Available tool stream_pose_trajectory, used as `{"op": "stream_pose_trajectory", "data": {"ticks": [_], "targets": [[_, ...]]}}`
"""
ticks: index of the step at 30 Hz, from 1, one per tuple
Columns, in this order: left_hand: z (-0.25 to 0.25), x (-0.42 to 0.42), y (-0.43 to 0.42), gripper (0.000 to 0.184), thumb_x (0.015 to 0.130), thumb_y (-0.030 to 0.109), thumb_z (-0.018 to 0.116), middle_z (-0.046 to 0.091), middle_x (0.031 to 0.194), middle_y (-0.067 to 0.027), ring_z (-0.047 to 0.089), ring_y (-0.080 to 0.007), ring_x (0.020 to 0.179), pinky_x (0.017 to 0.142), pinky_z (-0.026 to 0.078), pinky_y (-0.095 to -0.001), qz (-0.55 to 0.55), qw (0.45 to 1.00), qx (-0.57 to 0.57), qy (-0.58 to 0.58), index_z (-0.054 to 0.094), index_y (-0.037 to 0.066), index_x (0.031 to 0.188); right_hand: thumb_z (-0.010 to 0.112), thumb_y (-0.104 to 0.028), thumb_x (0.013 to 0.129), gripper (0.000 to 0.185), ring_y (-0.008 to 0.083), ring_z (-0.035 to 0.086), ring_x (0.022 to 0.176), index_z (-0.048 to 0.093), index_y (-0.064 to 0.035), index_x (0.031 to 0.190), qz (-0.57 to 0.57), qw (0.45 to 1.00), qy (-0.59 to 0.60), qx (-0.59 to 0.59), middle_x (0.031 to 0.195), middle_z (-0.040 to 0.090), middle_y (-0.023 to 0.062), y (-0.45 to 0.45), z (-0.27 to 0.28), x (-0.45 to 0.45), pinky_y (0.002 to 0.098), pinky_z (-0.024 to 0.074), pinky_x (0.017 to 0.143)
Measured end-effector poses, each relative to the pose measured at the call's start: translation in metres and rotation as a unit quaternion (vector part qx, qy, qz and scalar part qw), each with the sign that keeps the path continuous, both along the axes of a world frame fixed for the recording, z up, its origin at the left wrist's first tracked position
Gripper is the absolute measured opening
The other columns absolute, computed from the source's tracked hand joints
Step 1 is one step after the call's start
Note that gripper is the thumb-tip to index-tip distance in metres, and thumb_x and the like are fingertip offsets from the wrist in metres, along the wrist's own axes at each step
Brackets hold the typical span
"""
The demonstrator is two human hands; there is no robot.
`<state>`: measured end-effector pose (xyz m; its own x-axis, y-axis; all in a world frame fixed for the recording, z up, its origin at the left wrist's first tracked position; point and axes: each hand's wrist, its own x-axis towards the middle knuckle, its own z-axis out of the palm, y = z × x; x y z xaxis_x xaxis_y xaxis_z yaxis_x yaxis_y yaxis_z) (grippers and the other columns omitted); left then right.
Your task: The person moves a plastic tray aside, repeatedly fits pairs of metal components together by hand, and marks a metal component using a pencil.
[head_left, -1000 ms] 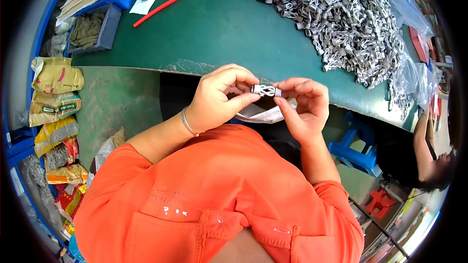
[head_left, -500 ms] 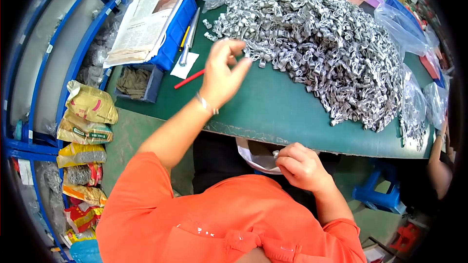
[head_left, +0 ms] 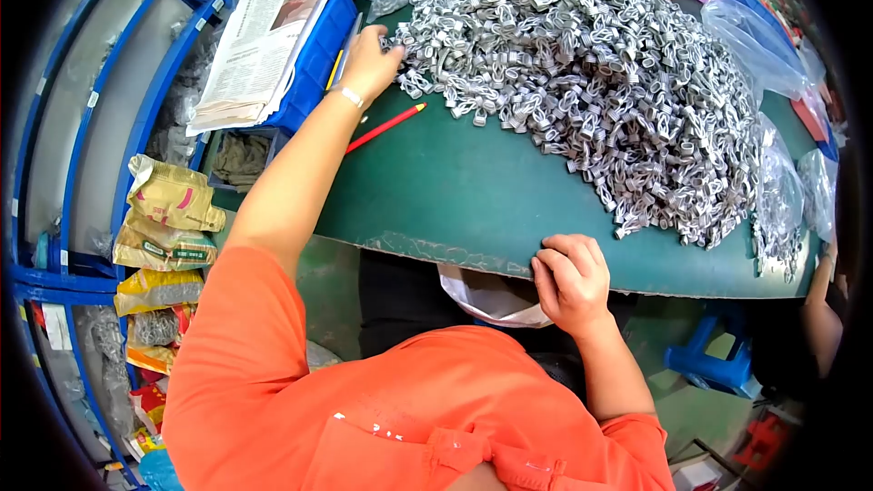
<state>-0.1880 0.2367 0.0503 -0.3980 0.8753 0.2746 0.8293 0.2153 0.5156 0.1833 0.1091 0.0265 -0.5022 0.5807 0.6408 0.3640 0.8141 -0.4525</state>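
A wide heap of small grey looped pieces (head_left: pixel 582 82) covers the far side of the green table (head_left: pixel 436 200). My left hand (head_left: pixel 368 64) reaches to the heap's left edge, its thumb and fingers curled around a small grey looped piece. At the table's front edge, my right hand (head_left: pixel 573 286) has its fingers curled in towards the thumb; whatever they may hold is hidden. Below that edge, to the left of my right hand, hangs an open white bag (head_left: pixel 491 298) by my lap. A red pencil (head_left: pixel 386 127) lies under my left forearm's right side.
Folded newspapers (head_left: pixel 264 50) rest on a blue bin (head_left: pixel 318 64) at the left, near a small box with cloth (head_left: pixel 243 159). Clear plastic bags (head_left: pixel 780 191) lie at the right. Another person's arm (head_left: pixel 823 300) and a blue stool (head_left: pixel 714 355) are at far right.
My left hand has moved forward and left to the heap's edge. My right hand has risen from above the white bag to the table edge; the small piece at its fingertips no longer shows.
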Motion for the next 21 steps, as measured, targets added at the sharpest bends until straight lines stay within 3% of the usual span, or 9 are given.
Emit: {"op": "stream_pose_trajectory", "data": {"ticks": [1, 3, 6, 10, 14, 17, 21], "targets": [[0.006, 0.002, -0.023, 0.050, 0.078, 0.027, 0.072, 0.055, 0.110, -0.0192, 0.059, -0.0287, 0.098, 0.084, 0.048, -0.0355, -0.047, 0.998, 0.018, 0.045, 0.054, -0.003, 0.114, 0.070, -0.001, 0.066, 0.018, 0.0278, 0.057, 0.077, 0.061, -0.0030, 0.082, 0.001, 1.000, -0.001, 0.000, 0.088, 0.060, 0.0089, 0.000, 0.001, 0.000, 0.0358, 0.0463, 0.066], [0.029, 0.012, -0.066, 0.042, 0.073, 0.034, 0.074, 0.058, 0.098, -0.0183, 0.056, -0.0328, 0.096, 0.083, 0.046, -0.0397, -0.105, 0.984, -0.115, 0.084, 0.060, 0.001, 0.094, 0.070, 0.000, 0.068, 0.016, 0.0285, 0.057, 0.079, 0.061, -0.0032, 0.082, 0.005, 1.000, -0.008, -0.021, 0.089, 0.060, 0.0102, 0.000, 0.004, -0.001, 0.0352, 0.0462, 0.067], [0.014, 0.019, -0.110, 0.024, 0.075, 0.020, 0.073, 0.059, 0.082, -0.0160, 0.059, -0.0321, 0.080, 0.072, 0.047, -0.0396, -0.090, 0.980, -0.126, 0.122, 0.060, 0.001, 0.081, 0.069, 0.001, 0.070, 0.015, 0.0297, 0.057, 0.079, 0.061, -0.0028, 0.082, 0.057, 0.993, 0.026, -0.099, 0.090, 0.061, 0.0121, 0.010, 0.014, -0.003, 0.0358, 0.0465, 0.068], [0.012, 0.020, -0.138, 0.013, 0.078, 0.010, 0.067, 0.058, 0.080, -0.0162, 0.059, -0.0343, 0.078, 0.069, 0.047, -0.0416, -0.107, 0.984, -0.055, 0.130, 0.059, 0.001, 0.081, 0.069, 0.002, 0.071, 0.015, 0.0307, 0.057, 0.079, 0.060, -0.0019, 0.082, 0.111, 0.992, 0.002, -0.065, 0.088, 0.060, 0.0130, 0.042, 0.036, -0.036, 0.0365, 0.0465, 0.069], [0.020, 0.005, -0.147, 0.011, 0.081, 0.009, 0.060, 0.059, 0.080, -0.0178, 0.059, -0.0363, 0.074, 0.064, 0.049, -0.0446, 0.065, 0.977, 0.127, 0.157, 0.055, 0.002, 0.088, 0.068, 0.001, 0.072, 0.013, 0.0315, 0.057, 0.081, 0.058, -0.0021, 0.081, 0.161, 0.987, -0.011, 0.007, 0.087, 0.059, 0.0123, 0.081, 0.045, -0.095, 0.0373, 0.0472, 0.070], [0.006, 0.001, -0.144, 0.005, 0.081, 0.004, 0.053, 0.055, 0.077, -0.0167, 0.060, -0.0349, 0.070, 0.059, 0.050, -0.0427, 0.076, 0.964, 0.117, 0.225, 0.051, 0.004, 0.086, 0.065, -0.002, 0.075, 0.010, 0.0331, 0.057, 0.084, 0.058, -0.0018, 0.082, 0.209, 0.976, -0.029, 0.052, 0.089, 0.059, 0.0129, 0.108, 0.046, -0.148, 0.0392, 0.0480, 0.072], [0.001, -0.003, -0.140, 0.009, 0.078, 0.000, 0.052, 0.055, 0.084, -0.0168, 0.060, -0.0351, 0.072, 0.061, 0.050, -0.0425, 0.095, 0.974, 0.068, 0.196, 0.050, 0.003, 0.087, 0.064, -0.008, 0.077, 0.020, 0.0320, 0.056, 0.097, 0.059, -0.0022, 0.095, 0.187, 0.971, -0.092, 0.116, 0.102, 0.057, 0.0132, 0.142, 0.035, -0.223, 0.0384, 0.0460, 0.084]]}}
